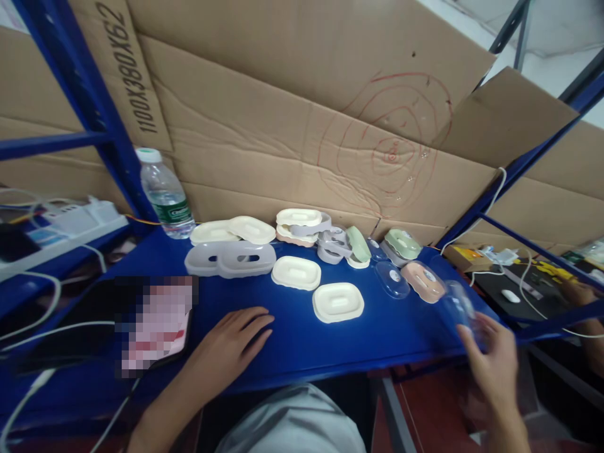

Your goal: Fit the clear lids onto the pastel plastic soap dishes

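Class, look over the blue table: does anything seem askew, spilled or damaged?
At the back, one pale green oval plastic piece leans tilted, unlike the flat cream oval trays nearby. The brown cardboard backing is creased. No spill shows.

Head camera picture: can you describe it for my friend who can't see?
A right hand holds a blurry clear plastic piece; a left hand rests on a blue table. Small pastel dishes and a bottle are near a cardboard wall.
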Motion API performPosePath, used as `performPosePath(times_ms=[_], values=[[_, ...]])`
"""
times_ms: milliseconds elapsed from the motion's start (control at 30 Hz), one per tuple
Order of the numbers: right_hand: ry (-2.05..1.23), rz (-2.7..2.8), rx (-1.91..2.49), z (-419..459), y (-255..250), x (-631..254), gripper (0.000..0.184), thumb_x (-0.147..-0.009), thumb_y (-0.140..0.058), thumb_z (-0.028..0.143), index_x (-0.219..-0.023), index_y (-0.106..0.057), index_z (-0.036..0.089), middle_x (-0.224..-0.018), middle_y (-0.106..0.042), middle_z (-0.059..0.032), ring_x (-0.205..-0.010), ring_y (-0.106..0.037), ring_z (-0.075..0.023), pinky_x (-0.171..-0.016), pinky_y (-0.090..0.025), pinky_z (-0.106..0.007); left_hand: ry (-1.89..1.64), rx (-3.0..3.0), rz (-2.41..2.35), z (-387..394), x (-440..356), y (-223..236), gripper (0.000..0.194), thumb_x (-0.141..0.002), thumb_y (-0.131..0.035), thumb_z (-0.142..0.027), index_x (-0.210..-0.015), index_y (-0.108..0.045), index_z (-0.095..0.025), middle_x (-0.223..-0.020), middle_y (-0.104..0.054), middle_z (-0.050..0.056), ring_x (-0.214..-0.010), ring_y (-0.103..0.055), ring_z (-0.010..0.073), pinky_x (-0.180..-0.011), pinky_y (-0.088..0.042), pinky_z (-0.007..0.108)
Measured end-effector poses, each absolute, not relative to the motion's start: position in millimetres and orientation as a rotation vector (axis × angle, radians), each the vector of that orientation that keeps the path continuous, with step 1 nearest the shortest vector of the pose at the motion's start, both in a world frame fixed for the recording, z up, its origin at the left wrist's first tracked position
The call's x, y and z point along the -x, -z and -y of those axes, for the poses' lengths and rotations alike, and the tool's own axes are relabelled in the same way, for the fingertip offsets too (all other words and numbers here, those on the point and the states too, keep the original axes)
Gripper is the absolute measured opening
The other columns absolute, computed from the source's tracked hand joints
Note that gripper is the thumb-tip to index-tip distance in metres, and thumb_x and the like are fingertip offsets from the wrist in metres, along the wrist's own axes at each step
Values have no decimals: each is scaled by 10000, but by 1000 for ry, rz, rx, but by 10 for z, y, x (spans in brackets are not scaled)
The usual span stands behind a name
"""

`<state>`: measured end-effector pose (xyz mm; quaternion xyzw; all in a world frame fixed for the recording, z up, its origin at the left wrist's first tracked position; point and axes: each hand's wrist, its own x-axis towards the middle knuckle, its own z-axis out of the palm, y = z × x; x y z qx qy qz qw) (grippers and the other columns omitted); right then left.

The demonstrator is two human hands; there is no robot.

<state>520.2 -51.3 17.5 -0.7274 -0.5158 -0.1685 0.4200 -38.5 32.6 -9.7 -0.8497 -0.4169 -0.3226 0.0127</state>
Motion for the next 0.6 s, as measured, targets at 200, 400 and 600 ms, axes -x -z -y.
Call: performPosePath(times_ms=[200,400,600], values=[[28,2259,1249,-166,-495,-3586,439,-1008,-653,400,-1418,-564,270,-1488,-516,-143,-1516,-426,-332,-1191,-465,-516,1003,2600,1381,-284,378,102,358,-1082,-479,-421,-1335,-690,-280,-1356,-704,83,-1170,-717,269,-1043,-579,449],[-132,2711,756,-598,-463,-2612,471,-1039,-608,424,-1450,-573,198,-1496,-569,-184,-1541,-401,-322,-1240,-415,-516,897,2667,1361,-239,382,41,541,-989,-678,-387,-1511,-544,-343,-1538,-565,102,-1358,-607,306,-1099,-555,495],[-117,2803,744,-640,-412,-2516,539,-1053,-596,427,-1544,-517,221,-1623,-493,-132,-1593,-303,-292,-1303,-278,-556,869,2711,1386,-218,393,14,486,-927,-759,-330,-1397,-634,-323,-1496,-596,89,-1345,-602,311,-1105,-542,523]])
